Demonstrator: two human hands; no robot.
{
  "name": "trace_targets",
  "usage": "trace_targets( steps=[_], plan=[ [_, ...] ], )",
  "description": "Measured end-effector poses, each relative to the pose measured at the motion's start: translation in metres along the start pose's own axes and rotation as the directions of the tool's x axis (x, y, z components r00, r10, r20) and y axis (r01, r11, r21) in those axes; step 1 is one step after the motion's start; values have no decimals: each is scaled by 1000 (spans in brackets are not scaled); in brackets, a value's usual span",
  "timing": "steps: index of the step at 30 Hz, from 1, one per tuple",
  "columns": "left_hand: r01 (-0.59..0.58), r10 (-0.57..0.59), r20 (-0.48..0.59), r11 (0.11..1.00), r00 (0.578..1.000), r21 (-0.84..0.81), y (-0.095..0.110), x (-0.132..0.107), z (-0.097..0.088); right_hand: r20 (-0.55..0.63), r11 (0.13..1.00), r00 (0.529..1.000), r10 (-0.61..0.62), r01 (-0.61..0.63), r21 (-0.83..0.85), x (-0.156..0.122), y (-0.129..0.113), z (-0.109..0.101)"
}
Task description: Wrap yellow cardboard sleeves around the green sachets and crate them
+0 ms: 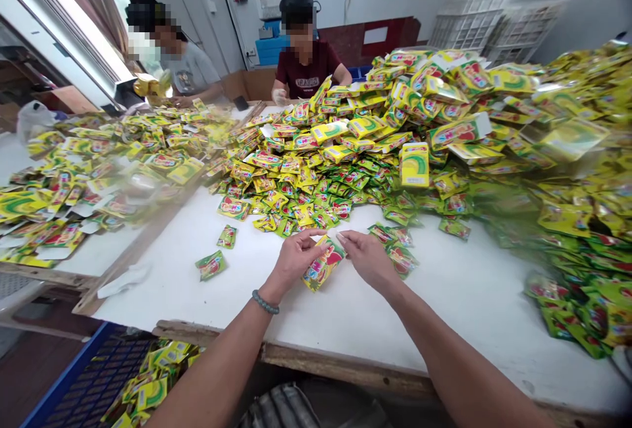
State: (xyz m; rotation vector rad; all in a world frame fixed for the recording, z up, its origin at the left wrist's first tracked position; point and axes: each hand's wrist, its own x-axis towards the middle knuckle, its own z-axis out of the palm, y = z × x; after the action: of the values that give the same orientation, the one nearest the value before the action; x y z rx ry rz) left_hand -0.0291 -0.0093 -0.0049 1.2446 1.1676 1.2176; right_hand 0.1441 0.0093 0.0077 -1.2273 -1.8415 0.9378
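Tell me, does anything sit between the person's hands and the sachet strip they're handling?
Nothing visible does: the left hand and the right hand both touch the sachet strip directly.

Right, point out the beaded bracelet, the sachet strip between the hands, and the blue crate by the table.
Beaded bracelet (265, 302): head view, on the beads at the band's middle.
Sachet strip (322, 265): head view, on its printed face, mid-strip.
Blue crate (81, 375): head view, on its bare mesh wall.

One left hand (295, 260) (one beaded bracelet (265, 302)), one right hand (366, 259), one sachet (322, 265) between them, two co-workers (190, 66) (306, 66).
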Motion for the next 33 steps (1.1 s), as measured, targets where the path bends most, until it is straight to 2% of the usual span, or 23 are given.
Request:
trace_targets(
  steps=[5, 9, 11, 14, 17, 21, 26, 30, 33],
  plan=[
    [163, -162, 22, 959, 987, -230, 7, -2, -1, 137, 978, 989, 59, -84, 191, 0, -8, -10],
    [195, -190, 46, 933, 981, -304, 10, -3, -2, 189, 872, 977, 101, -178, 455, -1, -10, -7],
    [195, -189, 49, 931, 981, -309, 9, -2, -3, 173, 878, 979, 107, -175, 446, -1, -9, -5],
    [206, -209, 25, 923, 978, -325, 6, 0, -4, 105, 955, 992, 65, -92, 281, -2, -11, -3],
    [207, -218, 6, 919, 976, -334, 4, 2, -4, 55, 975, 997, 50, -61, 212, -4, -14, -4],
    [157, -164, -4, 953, 986, -260, 2, 2, -5, 110, 943, 992, 68, -100, 317, -4, -13, -5],
    [132, -133, 4, 971, 991, -197, 3, 2, -6, 186, 818, 970, 159, -234, 525, 0, -7, -3],
    [131, -126, 35, 975, 991, -181, 4, 2, -8, 207, 785, 958, 199, -282, 551, 1, -5, -5],
    [130, -122, 58, 979, 991, -156, 3, 3, -10, 216, 802, 952, 218, -301, 516, 1, -6, -7]
  ],
)
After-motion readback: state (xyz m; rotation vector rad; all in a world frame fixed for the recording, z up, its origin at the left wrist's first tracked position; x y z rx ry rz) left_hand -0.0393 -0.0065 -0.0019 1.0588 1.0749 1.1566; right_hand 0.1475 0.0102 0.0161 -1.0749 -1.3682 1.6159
